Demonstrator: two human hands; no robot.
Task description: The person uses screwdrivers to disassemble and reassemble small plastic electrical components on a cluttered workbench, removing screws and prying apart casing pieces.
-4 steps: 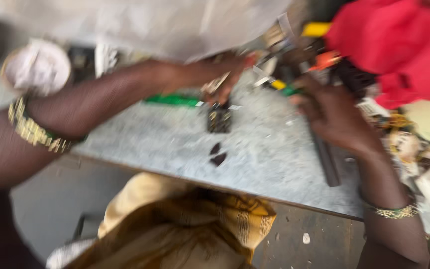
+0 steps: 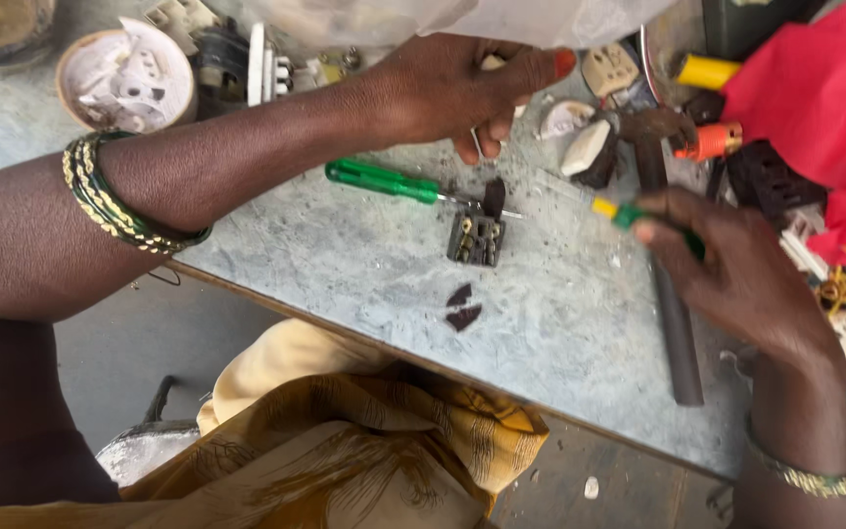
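Tabletop (image 2: 345,264): grey, marbled, scuffed; we log what lies on it.

Left hand (image 2: 452,93): reaches across the far side of the tabletop, fingers curled together around a small pale piece that we cannot make out; a thin metal bit shows under the fingers. Green and gold bangles (image 2: 119,211) sit on that forearm.

Right hand (image 2: 736,274): fingers pressed together, pinching a small tool with a yellow and green handle (image 2: 619,213), tip toward the middle of the tabletop. The hand lies over a dark hammer (image 2: 673,323), whose shaft runs toward the near edge and whose head sits beyond the fingers.

Between the hands: a green screwdriver (image 2: 384,181), flat, tip pointing right, and a dark socket insert (image 2: 477,238) just beside that tip, touched by neither hand. Two dark shards (image 2: 462,309) lie nearer us, apart from the insert.

Far side, behind the left hand: a round bowl (image 2: 124,78) of white parts, white switch pieces, a clear plastic bag (image 2: 462,20).

Right side: a red cloth (image 2: 824,108), a yellow cap (image 2: 707,71), an orange piece (image 2: 712,142), white plug shells (image 2: 580,147), black sockets and yellow wire, crowding the right hand.

Below the edge: yellow-brown cloth on our lap (image 2: 364,441).
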